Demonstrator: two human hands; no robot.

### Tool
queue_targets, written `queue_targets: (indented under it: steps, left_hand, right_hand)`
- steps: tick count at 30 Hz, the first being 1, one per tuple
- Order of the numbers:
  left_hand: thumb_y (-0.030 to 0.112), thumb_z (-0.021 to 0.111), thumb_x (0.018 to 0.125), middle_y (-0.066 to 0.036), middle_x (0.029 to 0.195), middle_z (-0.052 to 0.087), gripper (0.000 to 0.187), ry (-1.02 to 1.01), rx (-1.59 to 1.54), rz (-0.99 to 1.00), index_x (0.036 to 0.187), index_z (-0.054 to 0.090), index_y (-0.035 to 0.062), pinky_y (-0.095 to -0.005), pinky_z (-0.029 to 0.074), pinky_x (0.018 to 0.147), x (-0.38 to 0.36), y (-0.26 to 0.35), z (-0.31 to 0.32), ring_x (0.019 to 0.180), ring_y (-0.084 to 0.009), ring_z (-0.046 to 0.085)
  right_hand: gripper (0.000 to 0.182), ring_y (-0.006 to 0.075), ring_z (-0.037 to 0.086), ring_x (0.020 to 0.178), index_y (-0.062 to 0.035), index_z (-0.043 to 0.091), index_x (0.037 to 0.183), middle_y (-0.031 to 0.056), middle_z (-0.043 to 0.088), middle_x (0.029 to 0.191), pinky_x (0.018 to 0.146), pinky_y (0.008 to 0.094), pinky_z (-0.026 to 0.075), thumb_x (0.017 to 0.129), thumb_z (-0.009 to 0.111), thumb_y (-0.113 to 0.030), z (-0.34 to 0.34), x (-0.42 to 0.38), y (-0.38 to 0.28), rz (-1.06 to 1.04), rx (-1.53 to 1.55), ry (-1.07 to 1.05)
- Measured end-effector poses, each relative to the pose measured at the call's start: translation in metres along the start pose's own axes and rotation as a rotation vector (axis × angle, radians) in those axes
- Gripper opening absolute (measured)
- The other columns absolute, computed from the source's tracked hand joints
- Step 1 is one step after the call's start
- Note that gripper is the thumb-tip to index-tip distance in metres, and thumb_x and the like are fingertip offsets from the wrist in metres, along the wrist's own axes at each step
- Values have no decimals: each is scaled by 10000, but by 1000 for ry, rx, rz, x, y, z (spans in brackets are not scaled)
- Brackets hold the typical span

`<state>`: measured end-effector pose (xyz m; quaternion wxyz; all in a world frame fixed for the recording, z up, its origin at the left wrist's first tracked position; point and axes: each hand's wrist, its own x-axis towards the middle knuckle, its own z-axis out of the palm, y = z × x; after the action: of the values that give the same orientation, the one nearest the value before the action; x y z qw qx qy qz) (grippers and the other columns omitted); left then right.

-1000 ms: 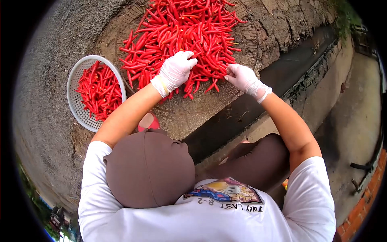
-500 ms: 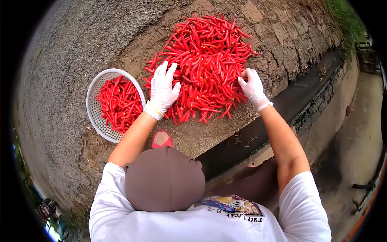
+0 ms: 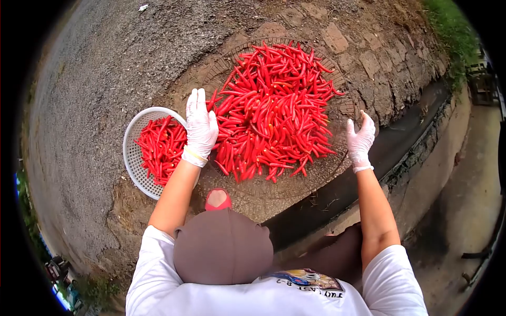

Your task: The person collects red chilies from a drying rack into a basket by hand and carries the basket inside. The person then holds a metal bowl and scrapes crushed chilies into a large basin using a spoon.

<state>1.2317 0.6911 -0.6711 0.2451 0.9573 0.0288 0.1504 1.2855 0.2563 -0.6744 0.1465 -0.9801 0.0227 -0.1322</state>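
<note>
Now right hand — unlike earlier — apart from the red chilies

Qty: 2 chilli lots, 1 bskt, 1 wire tray, 2 gloved hands

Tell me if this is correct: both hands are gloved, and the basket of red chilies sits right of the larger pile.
Not quite: in the head view, the basket of red chilies sits left of the larger pile. The rest stands.
</note>
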Motion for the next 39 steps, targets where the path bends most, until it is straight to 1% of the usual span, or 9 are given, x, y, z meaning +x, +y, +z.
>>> queue_targets:
  steps: [3, 6, 8, 10, 13, 16, 22, 32, 39]
  left_hand:
    - [98, 526, 864, -307, 1357, 413, 560, 10, -22, -215, 1362, 355, -93, -433, 325, 1074, 15, -26, 25, 1258, -430, 409]
    - [208, 494, 911, -308, 1285, 488, 526, -222, -24, -481, 1333, 392, -90, -426, 357, 1046, 37, -35, 26, 1219, -418, 457]
    - [269, 476, 915, -270, 1165, 582, 458, -88, -16, -514, 1230, 515, -60, -411, 441, 922, 38, -66, 46, 1061, -356, 573]
    - [237, 526, 898, -197, 1035, 647, 378, -146, -346, -759, 1126, 587, -58, -362, 471, 805, 48, -46, 32, 901, -257, 613]
    - [189, 591, 880, -77, 878, 654, 286, 72, -502, -739, 1051, 617, -39, -327, 464, 719, 25, -59, 46, 775, -168, 571]
    - [163, 538, 922, -71, 807, 609, 188, 87, -393, -668, 956, 608, -8, -306, 454, 653, 2, -59, 42, 704, -148, 559]
    - [74, 444, 941, -64, 873, 595, 127, 97, -641, -758, 968, 550, 10, -258, 463, 644, 15, -52, 63, 700, -114, 543]
    - [41, 435, 929, -74, 887, 604, 133, 78, -674, -812, 967, 553, -5, -258, 490, 675, 14, -53, 58, 714, -133, 577]
    - [44, 463, 951, -81, 947, 625, 138, 107, -686, -797, 1005, 572, -20, -254, 504, 716, 12, -34, 34, 756, -122, 595]
  right_hand:
    - [592, 289, 561, 1028, -37, 452, 1318, 150, 574, 1146, 890, 406, 446, 854, 680, -326, 34, -27, 57, 269, 139, -11]
    - [425, 137, 594, 738, -2, 581, 1110, 68, 642, 851, 666, 285, 480, 961, 529, -397, 33, -34, 36, 848, 759, -357]
    - [380, 114, 577, 657, -8, 623, 941, 48, 642, 788, 603, 257, 459, 987, 490, -361, 54, -40, 37, 849, 814, -193]
    - [349, 105, 570, 647, -11, 629, 899, 33, 635, 757, 602, 253, 457, 995, 484, -313, 58, -45, 32, 738, 804, -62]
    - [328, 95, 564, 632, -6, 631, 870, 23, 630, 737, 595, 245, 453, 1002, 471, -260, 50, -56, 26, 671, 827, 103]
    - [334, 83, 589, 694, -1, 635, 933, 47, 659, 825, 596, 232, 464, 1003, 475, -285, 31, -70, 27, 676, 851, 210]
    - [362, 99, 585, 670, -14, 648, 857, 46, 655, 778, 590, 245, 448, 996, 479, -302, 43, -43, 32, 734, 640, 33]
    - [357, 105, 588, 678, -5, 657, 847, 44, 650, 724, 620, 249, 441, 977, 509, -302, 38, -44, 24, 801, 810, 92]
    - [302, 113, 609, 693, 11, 644, 901, 57, 660, 806, 629, 251, 491, 987, 502, -242, 37, -56, 28, 774, 886, 186]
